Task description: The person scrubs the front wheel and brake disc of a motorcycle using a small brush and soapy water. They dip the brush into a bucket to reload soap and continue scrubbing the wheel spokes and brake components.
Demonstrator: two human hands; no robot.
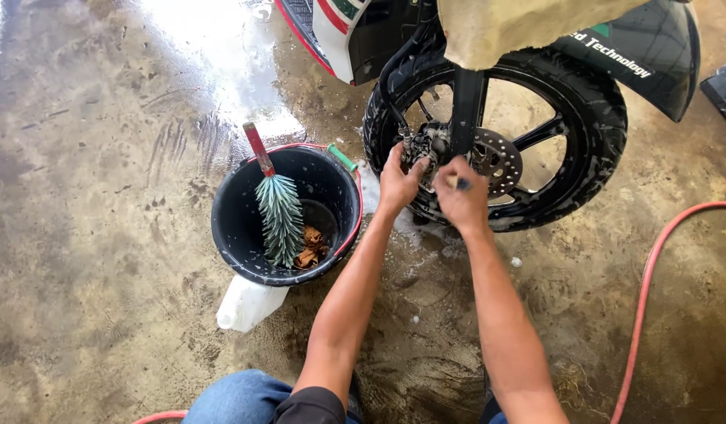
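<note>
1. Right now my left hand [397, 185] has its fingers spread open against the brake caliper [422, 147], just inside the front wheel [590, 110] of the motorcycle, bracing there and gripping nothing.
2. My right hand [462, 196] is closed around a small brush [460, 183]; only a dark stub of it peeks out beside my fingers, so I cannot tell the bristle end.
3. The brake disc [500, 161] sits just beyond my right fingertips, touching distance, wet and soapy.
4. To do this well, I judge short strokes are best, working the brush into the gaps around the caliper while the left fingers steady the part.
5. I would keep my knuckles clear of the spokes and the fork leg [465, 106] above my fingers.
6. The black bucket [284, 216] with the long green-bristled brush [278, 212] stands left of my left fingers, near, for a rinse.
7. The red hose [649, 275] lies well to the right of my right fingers on the wet concrete floor [104, 196].
</note>
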